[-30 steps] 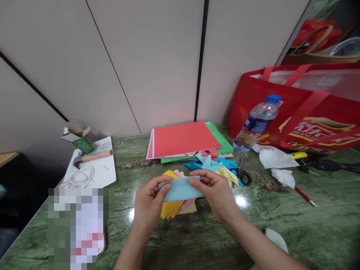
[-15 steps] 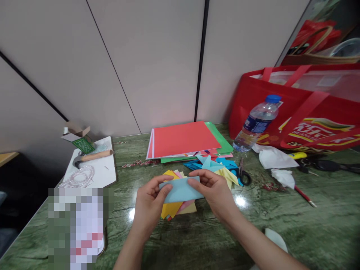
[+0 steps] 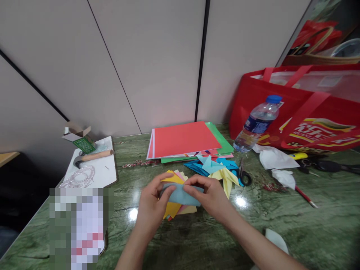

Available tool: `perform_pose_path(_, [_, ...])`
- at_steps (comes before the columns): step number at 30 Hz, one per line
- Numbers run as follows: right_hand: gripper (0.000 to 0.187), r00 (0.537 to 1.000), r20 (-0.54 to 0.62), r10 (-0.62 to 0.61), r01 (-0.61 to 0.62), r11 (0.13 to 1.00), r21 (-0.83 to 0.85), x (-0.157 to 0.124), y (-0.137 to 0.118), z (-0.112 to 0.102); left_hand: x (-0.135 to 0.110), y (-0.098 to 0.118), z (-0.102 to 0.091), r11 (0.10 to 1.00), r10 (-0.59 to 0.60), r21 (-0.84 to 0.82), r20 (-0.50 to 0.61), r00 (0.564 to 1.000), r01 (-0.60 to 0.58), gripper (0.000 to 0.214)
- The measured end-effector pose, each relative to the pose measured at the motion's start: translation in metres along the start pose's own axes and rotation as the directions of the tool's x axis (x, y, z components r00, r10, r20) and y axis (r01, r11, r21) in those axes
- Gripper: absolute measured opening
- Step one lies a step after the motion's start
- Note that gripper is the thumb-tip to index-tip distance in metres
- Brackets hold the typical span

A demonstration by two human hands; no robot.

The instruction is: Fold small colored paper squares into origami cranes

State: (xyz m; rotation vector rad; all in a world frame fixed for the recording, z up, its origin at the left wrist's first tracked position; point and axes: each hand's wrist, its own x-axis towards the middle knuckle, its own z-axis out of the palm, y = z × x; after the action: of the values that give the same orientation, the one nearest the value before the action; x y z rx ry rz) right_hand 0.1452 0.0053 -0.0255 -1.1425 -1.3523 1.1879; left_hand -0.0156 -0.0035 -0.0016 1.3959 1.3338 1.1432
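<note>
A light blue sheet of folded paper (image 3: pixel 181 196) is held up between both my hands. My left hand (image 3: pixel 154 198) pinches its left end between thumb and fingers. At its upper edge, right of the middle, my right hand (image 3: pixel 209 193) pinches it with thumb and forefinger. Below and behind it lies a fanned stack of coloured paper squares (image 3: pixel 173 210), yellow, pink and cream. Just beyond my right hand are folded paper shapes (image 3: pixel 209 164) in blue, and a pale yellow one (image 3: pixel 225 175). Black-handled scissors (image 3: pixel 245 177) lie beside them.
Large red and green sheets (image 3: pixel 185 138) lie against the wall. To the right stand a water bottle (image 3: pixel 257 123) and a red bag (image 3: pixel 303 108), with tissues (image 3: pixel 277 157) and a red pen-like stick (image 3: pixel 306 196) nearer. A hammer (image 3: pixel 95 155) and beads (image 3: pixel 81 177) rest on a white board at left.
My right hand has shifted left along the paper, its pinch now nearer the middle. The paper has tilted and bowed, with its right end lower.
</note>
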Motion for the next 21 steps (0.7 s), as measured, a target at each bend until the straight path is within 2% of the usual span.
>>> perform_pose_path(3, [0.010,0.996,-0.084,0.027,-0.020,0.996,0.086,0.000,-0.002,-0.001,0.001,0.002,0.003,0.960,-0.092,-0.270,-0.068,0.993,0.070,0.044])
perform_pose_path(6, [0.013,0.991,-0.120,0.067,-0.046,0.984,0.172,-0.001,-0.001,0.000,0.000,0.002,0.009,0.910,-0.190,-0.374,0.009,0.982,0.179,0.036])
perform_pose_path(8, [0.013,0.990,-0.113,0.088,-0.062,0.975,0.216,-0.001,0.001,0.001,-0.001,0.001,0.014,0.890,-0.254,-0.372,0.074,0.964,0.263,0.031])
perform_pose_path(11, [0.014,0.983,-0.125,0.131,-0.093,0.958,0.269,-0.002,0.004,0.003,-0.002,-0.001,0.017,0.878,-0.310,-0.364,0.060,0.949,0.310,0.026])
perform_pose_path(17, [0.016,0.969,-0.164,0.186,-0.119,0.929,0.351,-0.003,0.006,0.004,-0.001,-0.005,0.013,0.902,-0.309,-0.315,0.006,0.951,0.295,0.018])
perform_pose_path(21, [0.016,0.970,-0.166,0.177,-0.110,0.931,0.349,-0.004,0.007,0.004,-0.001,-0.006,0.011,0.902,-0.290,-0.327,0.019,0.957,0.280,0.016])
